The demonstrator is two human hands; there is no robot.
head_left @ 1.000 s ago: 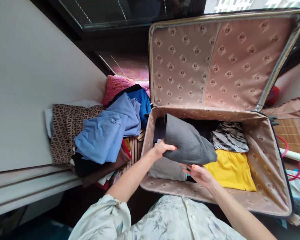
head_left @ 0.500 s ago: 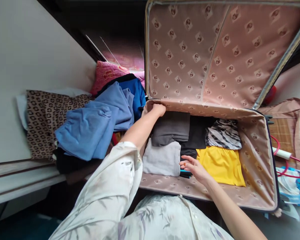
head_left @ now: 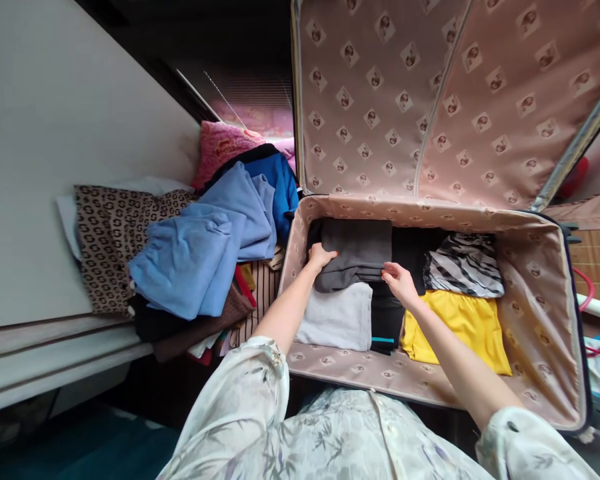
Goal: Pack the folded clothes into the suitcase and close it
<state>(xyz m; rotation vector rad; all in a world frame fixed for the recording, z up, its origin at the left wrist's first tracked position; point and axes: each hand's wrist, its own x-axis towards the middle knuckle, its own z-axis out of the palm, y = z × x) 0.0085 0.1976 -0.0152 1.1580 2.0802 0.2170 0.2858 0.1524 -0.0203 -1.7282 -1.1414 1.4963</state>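
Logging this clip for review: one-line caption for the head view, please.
Both hands, left hand and right hand, rest on a folded dark grey garment inside an open suitcase beside piled clothes.

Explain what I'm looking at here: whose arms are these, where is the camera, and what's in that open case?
The camera sits on a person's head, looking forward and down, so both arms are that person's own. The left hand and right hand both rest on a folded dark grey garment in the far-left corner of an open suitcase. Beside it lie a light grey garment, black clothes, a striped piece and a yellow one. The lid stands upright. Left of the case is a pile of clothes topped by a blue garment.
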